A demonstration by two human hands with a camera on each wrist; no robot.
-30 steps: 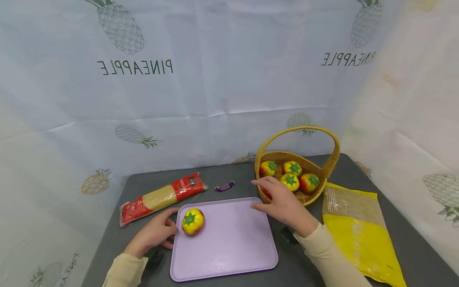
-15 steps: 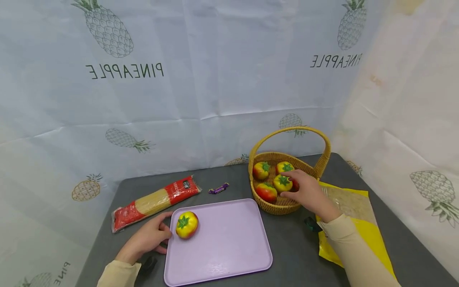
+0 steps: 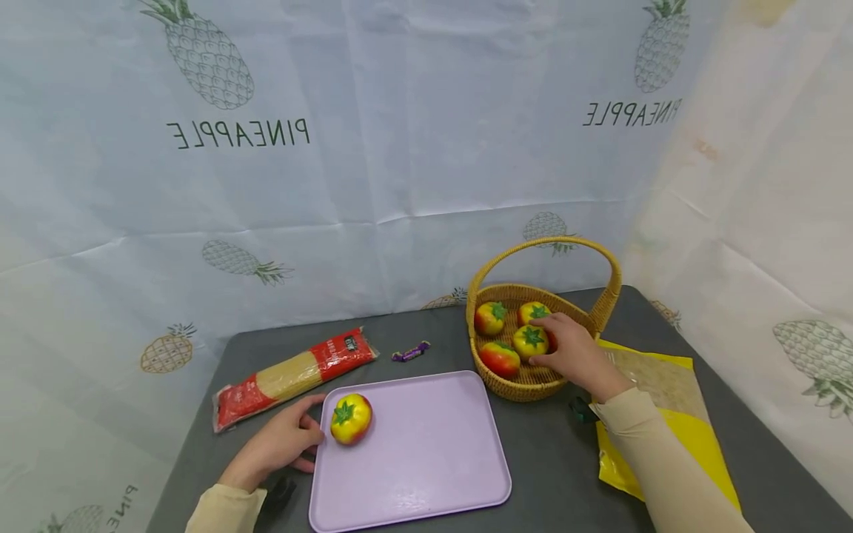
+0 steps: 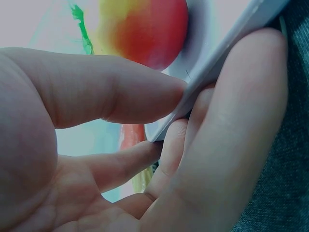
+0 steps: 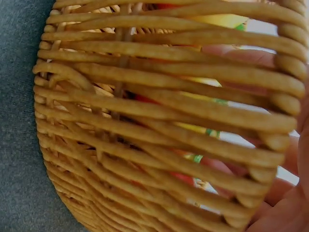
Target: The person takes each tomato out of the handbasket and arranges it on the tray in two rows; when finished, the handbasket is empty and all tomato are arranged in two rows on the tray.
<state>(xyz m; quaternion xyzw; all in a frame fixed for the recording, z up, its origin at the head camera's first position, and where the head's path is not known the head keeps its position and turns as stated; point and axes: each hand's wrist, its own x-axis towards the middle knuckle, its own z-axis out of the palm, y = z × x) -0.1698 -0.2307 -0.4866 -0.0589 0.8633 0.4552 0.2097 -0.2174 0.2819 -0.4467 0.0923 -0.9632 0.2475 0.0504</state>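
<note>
My left hand grips the left rim of a lilac tray; in the left wrist view the thumb lies on the rim and fingers go beneath it. A yellow-red tomato with a green leafy top sits in the tray's upper left corner. Inside a wicker basket, my right hand holds the middle tomato between thumb and forefinger. Beside it lie a redder tomato and two at the back; another is mostly hidden under the hand. The basket's weave partly covers the right fingers in the right wrist view.
A red-ended noodle packet lies behind the left hand. A purple wrapped candy sits behind the tray. The yellow bag lies right of the basket, partly under the right forearm. The basket's tall handle arches over the tomatoes.
My right hand has moved right from the basket's left front and closed in on the middle tomato. The left hand has stayed at the tray's rim.
</note>
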